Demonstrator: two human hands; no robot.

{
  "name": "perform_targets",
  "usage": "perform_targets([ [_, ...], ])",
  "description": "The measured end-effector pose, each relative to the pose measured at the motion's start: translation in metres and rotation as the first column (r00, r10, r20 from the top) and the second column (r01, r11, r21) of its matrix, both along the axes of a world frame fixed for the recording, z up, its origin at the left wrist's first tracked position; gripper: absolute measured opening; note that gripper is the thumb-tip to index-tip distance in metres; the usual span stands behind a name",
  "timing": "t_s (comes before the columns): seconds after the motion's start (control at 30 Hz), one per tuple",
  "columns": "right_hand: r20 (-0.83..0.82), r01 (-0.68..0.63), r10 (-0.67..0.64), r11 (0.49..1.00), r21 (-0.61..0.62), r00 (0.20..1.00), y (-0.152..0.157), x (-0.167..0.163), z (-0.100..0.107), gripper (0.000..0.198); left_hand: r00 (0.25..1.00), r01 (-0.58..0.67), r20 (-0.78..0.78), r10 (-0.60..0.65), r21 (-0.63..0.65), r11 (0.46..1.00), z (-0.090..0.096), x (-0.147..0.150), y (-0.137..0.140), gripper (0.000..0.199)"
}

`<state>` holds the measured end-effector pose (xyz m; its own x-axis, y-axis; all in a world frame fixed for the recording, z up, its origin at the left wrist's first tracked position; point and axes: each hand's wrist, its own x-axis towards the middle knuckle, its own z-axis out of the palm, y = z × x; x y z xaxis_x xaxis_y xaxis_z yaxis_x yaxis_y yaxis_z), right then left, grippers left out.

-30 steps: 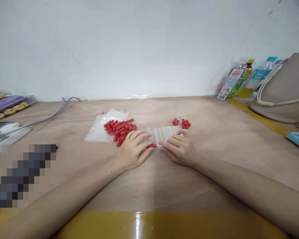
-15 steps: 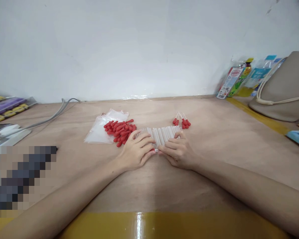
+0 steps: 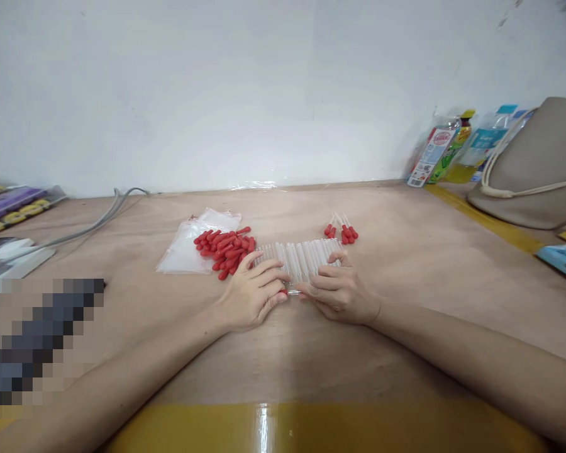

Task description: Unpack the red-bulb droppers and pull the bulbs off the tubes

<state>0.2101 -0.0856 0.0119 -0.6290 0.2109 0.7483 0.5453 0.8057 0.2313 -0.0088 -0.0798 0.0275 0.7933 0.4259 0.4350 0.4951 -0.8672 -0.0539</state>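
My left hand (image 3: 253,296) is closed on a red rubber bulb (image 3: 283,291), of which only a small part shows at the thumb and fingertips. In my right hand (image 3: 343,294) a clear glass dropper tube (image 3: 293,292) is pinched, its end pointing left at the bulb; whether the two join is too small to tell. Just beyond both hands lies a row of clear glass tubes (image 3: 302,259), partly covered by the fingers. A pile of red rubber bulbs (image 3: 227,248) sits behind my left hand. Several droppers with red bulbs fitted (image 3: 348,234) lie beyond the row, at right.
Clear zip bags (image 3: 177,251) lie under and left of the bulb pile. A grey cable (image 3: 89,228) runs along the left. Bottles (image 3: 481,148), a carton (image 3: 431,157) and a taupe bag (image 3: 532,163) stand at the back right. Yellow tape (image 3: 207,428) covers the table's near edge.
The hands have moved slightly apart, and more of the glass tube shows between them. The view has shifted a little; the piles look unchanged.
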Motion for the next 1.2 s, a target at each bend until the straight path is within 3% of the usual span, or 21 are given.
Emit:
perform_targets([
  [0.27,-0.005,-0.022,0.022,0.999,0.036,1.000,-0.001,0.004,0.001,0.014,0.999,0.003,0.032,-0.005,0.068,0.998,-0.002,-0.004,-0.003,0.018],
  [0.37,-0.036,0.030,-0.029,0.999,0.028,0.999,0.004,0.008,0.001,0.015,0.985,-0.111,0.140,0.097,0.094,0.989,0.000,-0.017,0.005,0.019],
  [0.43,-0.079,0.108,-0.109,0.994,-0.022,0.991,0.008,0.009,0.001,0.016,0.936,-0.240,0.280,0.215,0.057,0.969,0.006,-0.030,0.014,0.022],
  [0.53,-0.112,0.237,-0.254,0.960,-0.146,0.961,0.013,0.005,0.003,0.019,0.842,-0.389,0.404,0.359,-0.008,0.921,0.020,-0.054,0.030,0.020],
  [0.67,-0.073,0.345,-0.387,0.882,-0.321,0.919,0.017,-0.010,0.011,0.022,0.738,-0.542,0.414,0.533,-0.108,0.833,0.032,-0.089,0.048,0.022],
  [0.83,0.027,0.434,-0.466,0.801,-0.413,0.884,0.024,-0.028,0.020,0.021,0.546,-0.708,0.263,0.795,-0.364,0.606,0.028,-0.116,0.059,0.019],
  [0.9,0.067,0.466,-0.484,0.785,-0.408,0.873,0.028,-0.034,0.020,0.021,0.509,-0.733,0.230,0.830,-0.390,0.557,0.026,-0.117,0.060,0.023],
  [1.0,0.126,0.499,-0.489,0.787,-0.364,0.863,0.030,-0.040,0.017,0.021,0.490,-0.750,0.204,0.847,-0.396,0.529,0.025,-0.112,0.059,0.028],
  [1.2,0.156,0.481,-0.456,0.799,-0.361,0.876,0.024,-0.046,0.014,0.029,0.529,-0.708,0.172,0.831,-0.451,0.544,0.018,-0.112,0.060,0.033],
])
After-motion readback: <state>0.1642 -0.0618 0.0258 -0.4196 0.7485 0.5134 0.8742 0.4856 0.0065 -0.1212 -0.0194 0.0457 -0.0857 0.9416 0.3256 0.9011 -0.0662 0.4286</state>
